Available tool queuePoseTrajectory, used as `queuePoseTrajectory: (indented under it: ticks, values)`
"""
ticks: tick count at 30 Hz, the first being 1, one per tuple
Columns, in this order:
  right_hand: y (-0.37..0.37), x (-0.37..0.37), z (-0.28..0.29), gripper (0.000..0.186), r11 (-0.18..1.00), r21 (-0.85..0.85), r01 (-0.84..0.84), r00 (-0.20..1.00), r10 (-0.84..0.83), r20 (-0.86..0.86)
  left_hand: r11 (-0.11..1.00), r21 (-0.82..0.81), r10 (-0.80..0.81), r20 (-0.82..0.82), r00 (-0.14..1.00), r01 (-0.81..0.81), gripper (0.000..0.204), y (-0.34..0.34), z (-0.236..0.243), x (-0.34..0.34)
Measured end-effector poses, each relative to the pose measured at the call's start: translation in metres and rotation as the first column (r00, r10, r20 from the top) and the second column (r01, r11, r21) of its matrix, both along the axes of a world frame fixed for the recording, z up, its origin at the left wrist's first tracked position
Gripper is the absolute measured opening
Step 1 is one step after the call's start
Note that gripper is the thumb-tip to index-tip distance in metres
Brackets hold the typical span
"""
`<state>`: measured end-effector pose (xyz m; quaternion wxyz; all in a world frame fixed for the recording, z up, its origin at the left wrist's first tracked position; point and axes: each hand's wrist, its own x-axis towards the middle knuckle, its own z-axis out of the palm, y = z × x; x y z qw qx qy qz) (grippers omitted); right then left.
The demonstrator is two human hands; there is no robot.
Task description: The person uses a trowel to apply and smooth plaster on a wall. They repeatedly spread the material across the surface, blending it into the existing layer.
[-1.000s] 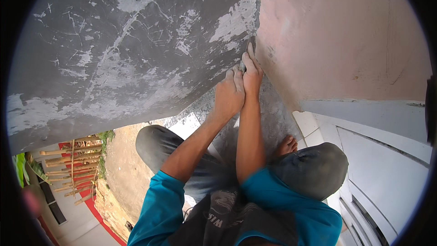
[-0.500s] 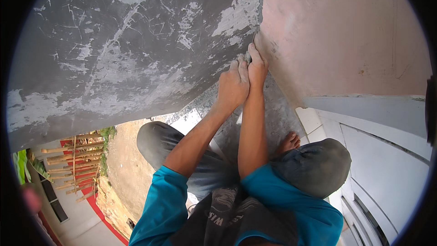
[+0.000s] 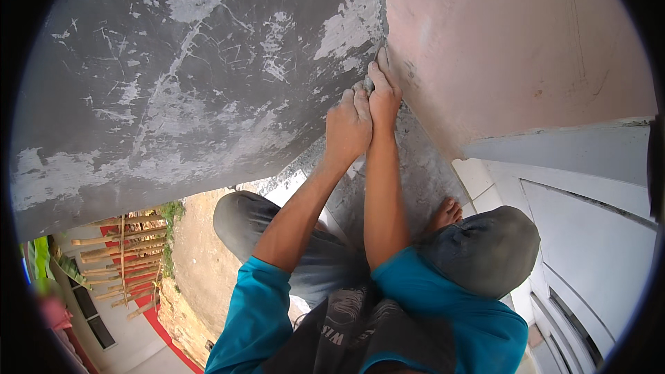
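My left hand (image 3: 348, 125) and my right hand (image 3: 385, 97) are pressed side by side at the inside corner between a scratched dark grey wall (image 3: 228, 76) and a pinkish plastered wall (image 3: 512, 48). Both are closed, with pale dust on the fingers. Between them shows a bit of a small grey tool handle (image 3: 368, 84); the rest is hidden by my fingers, so its kind cannot be made out. The fingertips of my right hand reach furthest up, touching or almost touching the seam where the walls meet. My left knuckles lie close to the grey wall.
Below the hands is a dusty grey floor (image 3: 422, 173) between my bent knees, with a bare foot (image 3: 447, 213) near the right one. White panelled woodwork (image 3: 575, 235) stands at the right. At lower left are a fence of wooden poles (image 3: 131, 256) and bare ground (image 3: 197, 249).
The view has shifted slightly, moving the walls and hands a little left in the picture. Both hands keep their grip at the corner; the right fingers have changed position slightly.
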<state>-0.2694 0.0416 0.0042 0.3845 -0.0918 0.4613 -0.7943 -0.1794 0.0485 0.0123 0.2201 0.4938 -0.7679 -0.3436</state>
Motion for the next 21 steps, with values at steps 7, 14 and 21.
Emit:
queuePoseTrajectory:
  ticks: [7, 14, 21]
  values:
    - [0.0, 0.003, -0.005, 0.059, 0.999, 0.013, -0.035, 0.996, 0.036, -0.086, 0.999, -0.048, 0.018, -0.055, 0.998, -0.02, 0.04, 0.001, 0.002, 0.002]
    - [0.003, 0.011, -0.009, 0.056, 0.989, 0.136, -0.062, 0.986, 0.082, -0.148, 0.994, -0.047, 0.102, -0.034, 0.994, -0.103, 0.04, 0.006, -0.006, 0.009]
    - [0.004, 0.015, -0.001, 0.057, 0.994, 0.093, -0.05, 0.998, 0.052, -0.021, 0.997, -0.065, 0.035, -0.035, 0.999, -0.037, 0.042, 0.006, -0.003, 0.013]
